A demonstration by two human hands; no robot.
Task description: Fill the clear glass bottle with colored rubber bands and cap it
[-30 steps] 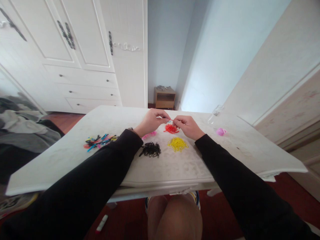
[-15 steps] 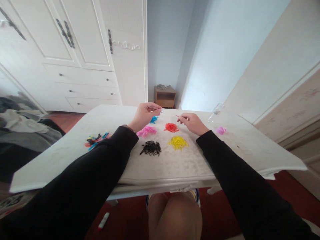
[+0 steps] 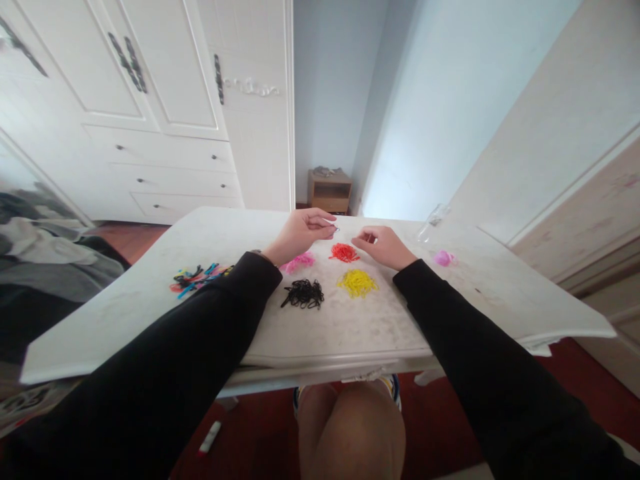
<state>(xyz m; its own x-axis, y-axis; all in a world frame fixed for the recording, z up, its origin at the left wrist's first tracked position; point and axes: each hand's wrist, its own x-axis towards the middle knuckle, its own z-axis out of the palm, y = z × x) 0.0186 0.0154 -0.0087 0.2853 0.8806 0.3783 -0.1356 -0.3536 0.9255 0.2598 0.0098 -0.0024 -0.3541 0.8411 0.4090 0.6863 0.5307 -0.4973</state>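
Observation:
My left hand (image 3: 306,233) is closed in a pinch above the back of the table, with a small bluish rubber band (image 3: 337,229) at its fingertips. Part of a pink rubber band pile (image 3: 299,262) shows below it. My right hand (image 3: 384,247) has its fingers curled together beside a red rubber band pile (image 3: 343,252); whether anything is between them is hidden. Nearer to me lie a yellow rubber band pile (image 3: 358,283) and a black rubber band pile (image 3: 304,293). To the left, partly behind my sleeve, is a mixed-colour pile (image 3: 197,279).
A clear plastic container or bag (image 3: 433,223) and a purple bundle (image 3: 445,258) lie on the right of the white table (image 3: 340,333). Beyond stand a white wardrobe (image 3: 165,73) and a small wooden cabinet (image 3: 330,193). A white marker (image 3: 210,438) lies on the floor.
My left hand has moved slightly right, hiding the blue pile. The red rubber band that stuck out of my right fingers no longer shows, and those fingertips are lower, nearer the red pile.

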